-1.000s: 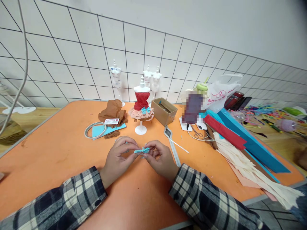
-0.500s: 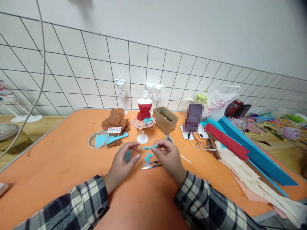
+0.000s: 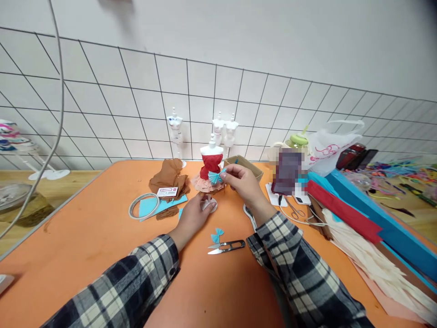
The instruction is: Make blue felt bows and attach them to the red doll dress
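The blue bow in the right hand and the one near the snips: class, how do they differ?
The upper bow is held in the right hand, in front of the red-topped dress form; the lower bow lies untouched on the orange table. In the picture, the upper bow looks wider than the lower bow. Both are light blue.

Mannequin (image 3: 211,150), smooth plastic; bodice (image 3: 210,165), matt crinkled fabric
Snips (image 3: 227,247) show bright metal; bows (image 3: 215,177) look papery, matt; tabletop (image 3: 102,232) is smooth, faintly glossy
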### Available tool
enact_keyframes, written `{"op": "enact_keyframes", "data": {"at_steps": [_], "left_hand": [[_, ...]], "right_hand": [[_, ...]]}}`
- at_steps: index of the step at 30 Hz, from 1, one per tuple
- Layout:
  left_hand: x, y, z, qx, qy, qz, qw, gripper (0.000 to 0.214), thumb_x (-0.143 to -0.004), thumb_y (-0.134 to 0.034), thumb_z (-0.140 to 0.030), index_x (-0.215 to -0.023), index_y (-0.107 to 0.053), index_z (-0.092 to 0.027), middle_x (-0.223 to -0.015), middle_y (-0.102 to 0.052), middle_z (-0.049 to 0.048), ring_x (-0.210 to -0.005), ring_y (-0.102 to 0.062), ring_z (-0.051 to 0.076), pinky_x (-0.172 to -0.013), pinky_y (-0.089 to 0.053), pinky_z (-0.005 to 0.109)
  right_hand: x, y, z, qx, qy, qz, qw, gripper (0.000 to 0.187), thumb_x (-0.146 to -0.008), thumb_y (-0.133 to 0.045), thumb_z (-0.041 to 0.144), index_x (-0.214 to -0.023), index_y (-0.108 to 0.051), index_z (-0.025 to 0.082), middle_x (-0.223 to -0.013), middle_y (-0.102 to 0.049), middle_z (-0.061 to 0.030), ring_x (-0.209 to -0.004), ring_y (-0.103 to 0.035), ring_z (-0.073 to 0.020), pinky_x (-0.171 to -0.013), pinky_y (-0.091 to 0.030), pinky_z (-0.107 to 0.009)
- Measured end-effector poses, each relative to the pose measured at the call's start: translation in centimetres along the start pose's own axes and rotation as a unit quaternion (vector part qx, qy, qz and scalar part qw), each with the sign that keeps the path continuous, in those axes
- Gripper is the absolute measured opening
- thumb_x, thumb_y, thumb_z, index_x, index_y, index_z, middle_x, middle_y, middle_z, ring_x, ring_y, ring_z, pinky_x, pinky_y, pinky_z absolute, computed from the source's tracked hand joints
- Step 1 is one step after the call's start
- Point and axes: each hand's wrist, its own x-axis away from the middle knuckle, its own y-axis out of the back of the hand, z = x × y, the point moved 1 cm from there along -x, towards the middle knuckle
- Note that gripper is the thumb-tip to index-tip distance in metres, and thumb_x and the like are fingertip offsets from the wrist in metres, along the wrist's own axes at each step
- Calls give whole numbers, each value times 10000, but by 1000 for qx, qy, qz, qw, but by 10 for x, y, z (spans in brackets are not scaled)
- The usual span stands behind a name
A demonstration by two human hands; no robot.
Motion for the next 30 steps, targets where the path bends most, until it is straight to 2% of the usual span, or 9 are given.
{"op": "enact_keyframes", "data": {"at_steps": [3, 6, 14, 18, 22, 30], "left_hand": [[-4, -3, 3, 7, 8, 6, 1000, 238, -851, -574, -390, -961, -625, -186, -932, -724, 76, -826, -663, 239, -716, -462, 313], [-9, -8, 7, 22, 16, 15, 1000, 262, -881, -514, -384, -954, -658, -177, -885, -739, 79, -786, -669, 239, -686, -467, 309], [-11, -9, 9, 46, 20, 25, 998, 320, -881, -492, -390, -981, -708, -176, -955, -761, 82, -854, -684, 257, -752, -494, 327], [-11, -7, 7, 44, 22, 27, 998, 317, -870, -488, -357, -976, -721, -172, -952, -766, 86, -861, -687, 263, -762, -495, 334], [-11, -7, 6, 39, 24, 31, 998, 328, -861, -484, -339, -990, -729, -162, -970, -766, 96, -873, -687, 265, -784, -494, 338], [-9, -5, 3, 15, 10, 41, 999, 333, -869, -499, -384, -987, -744, -191, -907, -769, 81, -832, -678, 263, -716, -468, 318]], "right_hand": [[-2, 1, -7, -9, 5, -17, 1000, 243, -704, -741, 393, -790, -654, 183, -711, -631, 5, -635, -581, -127, -616, -485, -266], [-3, 1, -12, -14, -2, -37, 999, 269, -682, -757, 399, -803, -657, 181, -714, -632, 5, -616, -567, -120, -614, -482, -265], [-3, 0, -18, -13, -6, -69, 998, 272, -698, -740, 416, -783, -636, 180, -670, -622, 7, -608, -573, -125, -586, -476, -251], [-1, -3, -23, 36, 10, -81, 996, 273, -717, -710, 429, -809, -627, 185, -671, -612, 6, -603, -572, -133, -584, -484, -260], [0, -5, -27, 73, 44, -110, 990, 260, -738, -685, 421, -834, -627, 186, -774, -623, -11, -638, -558, -125, -594, -483, -252], [3, -8, -26, 120, 74, -133, 981, 212, -789, -651, 395, -851, -591, 200, -806, -595, -17, -639, -515, -126, -578, -457, -250]]}}
